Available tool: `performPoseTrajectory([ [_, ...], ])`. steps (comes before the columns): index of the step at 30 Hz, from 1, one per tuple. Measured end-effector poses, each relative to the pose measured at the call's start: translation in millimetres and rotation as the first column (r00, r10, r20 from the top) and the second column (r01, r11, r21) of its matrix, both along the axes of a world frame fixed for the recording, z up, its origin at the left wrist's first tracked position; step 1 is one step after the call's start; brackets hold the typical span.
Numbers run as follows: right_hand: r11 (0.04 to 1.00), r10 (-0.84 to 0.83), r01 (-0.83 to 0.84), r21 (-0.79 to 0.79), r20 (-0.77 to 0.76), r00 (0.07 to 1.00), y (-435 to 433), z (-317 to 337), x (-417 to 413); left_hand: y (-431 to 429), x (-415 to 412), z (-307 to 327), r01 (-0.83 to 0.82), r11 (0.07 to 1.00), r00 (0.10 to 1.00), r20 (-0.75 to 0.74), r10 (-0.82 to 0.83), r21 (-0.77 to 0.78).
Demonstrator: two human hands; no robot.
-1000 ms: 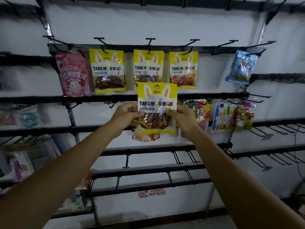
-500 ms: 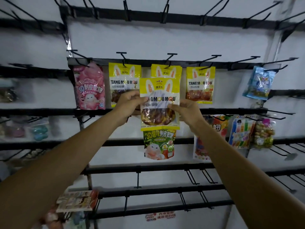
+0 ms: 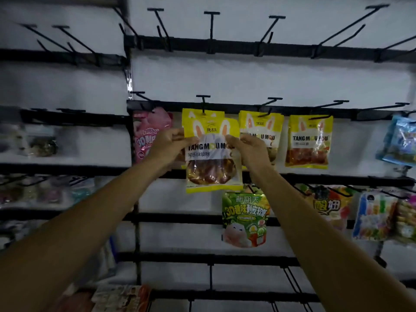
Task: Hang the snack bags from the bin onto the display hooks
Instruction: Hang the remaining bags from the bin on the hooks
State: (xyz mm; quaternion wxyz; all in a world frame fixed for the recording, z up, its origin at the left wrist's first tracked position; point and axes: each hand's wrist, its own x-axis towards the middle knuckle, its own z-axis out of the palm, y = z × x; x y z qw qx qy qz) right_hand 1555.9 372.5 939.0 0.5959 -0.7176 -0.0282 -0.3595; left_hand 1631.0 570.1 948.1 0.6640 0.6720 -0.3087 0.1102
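I hold a yellow snack bag (image 3: 212, 158) with rabbit ears and brown candy up against the display wall. My left hand (image 3: 167, 145) pinches its left edge and my right hand (image 3: 249, 147) pinches its right edge. The bag's top sits just below a black hook (image 3: 203, 101), in front of an identical yellow bag hanging from that hook. Two more yellow bags (image 3: 261, 129) (image 3: 308, 140) hang on the hooks to the right. The bin is out of view.
A pink bag (image 3: 150, 131) hangs left of my hands and a green bag (image 3: 245, 219) below them. Blue and multicoloured bags (image 3: 373, 217) hang at the right. Bare black hooks (image 3: 211, 23) jut out along the upper rails. Packets lie at the bottom left (image 3: 121, 298).
Both hands have lifted the yellow bag up and to the left, from the row below to the hook with the leftmost yellow bag. The camera has tilted upward.
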Motion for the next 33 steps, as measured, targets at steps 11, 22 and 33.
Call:
performPoseTrajectory([
  [11, 1.000, 0.014, -0.017, 0.018, 0.144, 0.989, 25, 50, 33, 20, 14, 29, -0.043, 0.994, 0.999, 0.026, 0.046, -0.104],
  [22, 0.986, -0.163, 0.159, 0.047, 0.129, 0.978, 17, 57, 59, -4, 36, 35, -0.135, 0.985, 0.984, 0.106, 0.146, -0.103],
  [33, 0.985, -0.170, 0.172, -0.008, 0.107, 0.980, 12, 57, 73, -9, 57, 36, -0.145, 0.982, 0.989, 0.025, 0.148, -0.118],
])
